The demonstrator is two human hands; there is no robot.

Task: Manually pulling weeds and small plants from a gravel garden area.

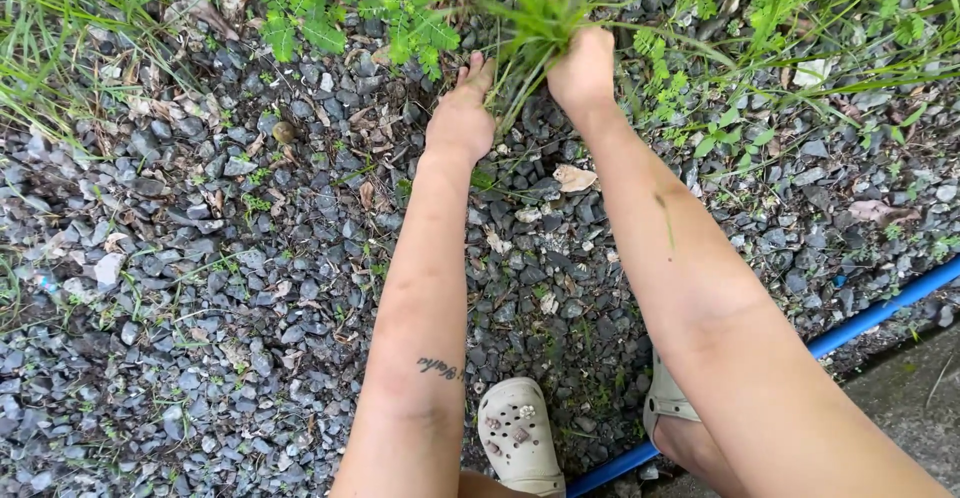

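Both my arms reach forward over grey gravel (220,288). My right hand (582,70) is closed around the base of a green grass clump (535,8) near the top middle. My left hand (462,113) sits just left of the clump's stems, fingers curled at its base; the grip itself is hidden by the hand. The grass blades fan upward out of the frame.
Leafy weeds (330,8) and more grass (800,18) line the top edge. A blue pipe (880,308) runs diagonally at the lower right beside a concrete slab (910,398). My feet wear pale clogs (515,438) at the bottom. Dry leaves lie on the gravel.
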